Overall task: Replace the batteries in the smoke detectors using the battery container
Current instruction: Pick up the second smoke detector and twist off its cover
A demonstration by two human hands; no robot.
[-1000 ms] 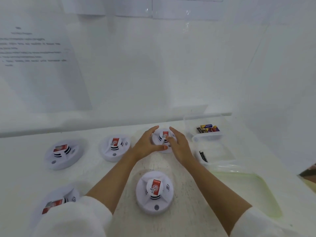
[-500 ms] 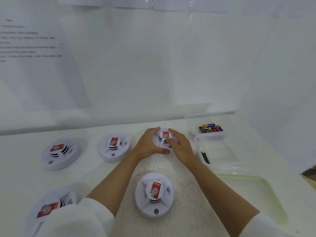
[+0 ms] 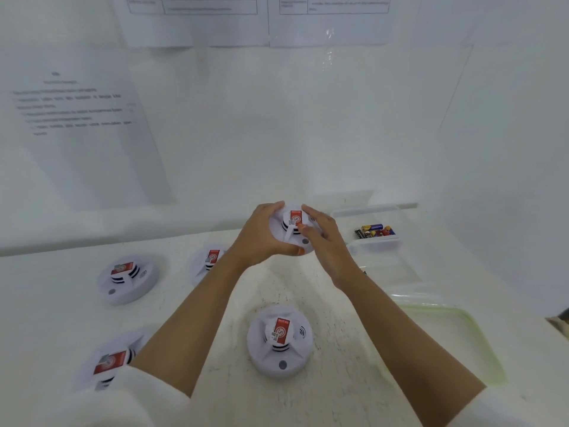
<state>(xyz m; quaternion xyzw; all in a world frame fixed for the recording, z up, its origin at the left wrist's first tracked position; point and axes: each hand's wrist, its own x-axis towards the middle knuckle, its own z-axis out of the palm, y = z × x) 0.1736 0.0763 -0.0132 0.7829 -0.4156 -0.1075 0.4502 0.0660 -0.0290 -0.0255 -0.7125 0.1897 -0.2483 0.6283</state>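
A white round smoke detector [image 3: 288, 231] with a red label is lifted off the table at the back centre. My left hand [image 3: 261, 238] grips its left rim and underside, thumb under the front edge. My right hand [image 3: 323, 238] curls round its right side, thumb on the top near the label. A clear battery container [image 3: 374, 241] with several batteries stands to the right. More detectors lie on the table: one near the front [image 3: 279, 340], one at the left [image 3: 129, 280], one behind my left forearm [image 3: 209, 260], one at the bottom left [image 3: 110, 363].
A second clear tub [image 3: 388, 266] sits in front of the battery container, mostly hidden by my right arm. A pale green lid [image 3: 458, 337] lies at the right. White walls with printed sheets close the back and the right side.
Both hands have closed round the back detector and raised it off the table, tilting it toward me. The other detectors have stayed put.
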